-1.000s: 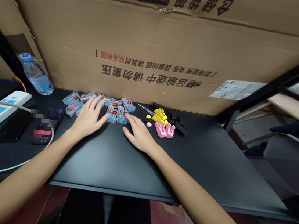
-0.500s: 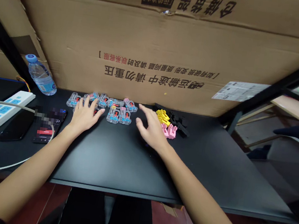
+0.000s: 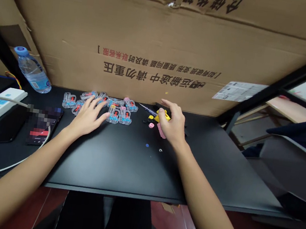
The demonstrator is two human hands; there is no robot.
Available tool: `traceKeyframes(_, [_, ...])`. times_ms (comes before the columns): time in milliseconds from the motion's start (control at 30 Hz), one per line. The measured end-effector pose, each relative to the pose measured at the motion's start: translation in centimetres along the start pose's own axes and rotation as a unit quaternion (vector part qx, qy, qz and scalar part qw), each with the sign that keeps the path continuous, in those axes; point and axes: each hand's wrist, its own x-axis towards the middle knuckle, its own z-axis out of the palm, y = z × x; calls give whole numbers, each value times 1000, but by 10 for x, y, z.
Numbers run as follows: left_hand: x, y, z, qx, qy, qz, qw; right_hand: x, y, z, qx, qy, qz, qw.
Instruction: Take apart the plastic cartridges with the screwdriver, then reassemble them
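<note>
1. From the head view, the left hand (image 3: 87, 117) lies on the black counter (image 3: 123, 165), its grip open and empty, just beside clear plastic blocks (image 3: 114, 115) with blue and red insides.
2. The right hand's (image 3: 173, 124) grip is half closed over yellow plastic parts (image 3: 162, 116); I cannot tell whether it has hold of them. A pink strip (image 3: 161, 131) lies just under the palm.
3. A cardboard carton (image 3: 152, 35) stands behind the counter.
</note>
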Motion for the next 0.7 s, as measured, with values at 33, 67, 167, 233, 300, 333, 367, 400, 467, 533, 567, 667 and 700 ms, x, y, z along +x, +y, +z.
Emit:
traceKeyframes(33, [-1, 3, 0, -15, -11, 26, 999, 1, 1, -2, -2, 3, 0, 1000])
traceKeyframes(67, [-1, 7, 1, -29, -25, 53, 998, 1, 2, -3, -4, 6, 2, 1000])
traceKeyframes(167, [-4, 17, 3, -54, -68, 117, 989, 2, 2, -6, -8, 3, 6, 1000])
traceKeyframes(233, [-5, 21, 4, -53, -88, 147, 984, 0, -2, -5, -4, -8, 5, 1000])
traceKeyframes(300, [-5, 22, 4, -49, -100, 165, 980, -4, -10, -1, 8, -34, -1, 999])
traceKeyframes(333, [-4, 22, 4, -49, -105, 169, 979, -6, -15, 2, 18, -55, -6, 998])
traceKeyframes(367, [-4, 22, 4, -51, -109, 169, 978, -10, -21, 6, 31, -82, -12, 996])
traceKeyframes(400, [-4, 21, 3, -53, -112, 168, 978, -13, -26, 9, 47, -116, -24, 992])
traceKeyframes(467, [-3, 20, 2, -58, -116, 166, 978, -22, -36, 17, 75, -189, -51, 978])
traceKeyframes(533, [-3, 20, 2, -60, -115, 168, 977, -29, -43, 24, 90, -254, -76, 960])
traceKeyframes(567, [-2, 19, 3, -58, -112, 169, 977, -32, -44, 26, 93, -279, -86, 952])
traceKeyframes(667, [-2, 18, 5, -45, -98, 167, 980, -37, -47, 30, 102, -319, -96, 937])
traceKeyframes(700, [-3, 18, 5, -41, -92, 164, 981, -37, -47, 29, 107, -322, -96, 936])
